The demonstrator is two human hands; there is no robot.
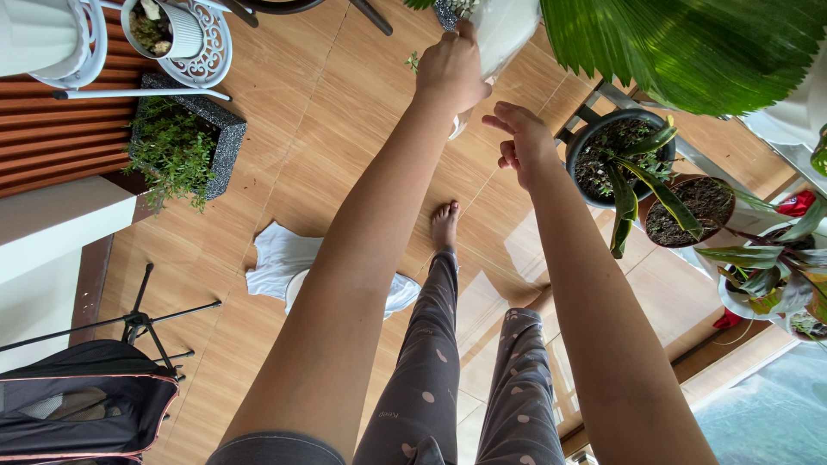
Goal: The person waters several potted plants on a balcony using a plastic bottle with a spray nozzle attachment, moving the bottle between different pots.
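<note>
Near the dark pots, the right hand [524, 142] hangs empty, fingers loosely apart. Just beyond and left of it, the left hand [451, 69] seems clamped on the white pot [504, 30], tilted under the palm leaf [689, 47].

head-worn view, steeply downward, close over forearms

No packages, labels, signs or screens in view. Only small unreadable print on the grey trouser leg [422, 379].
</note>
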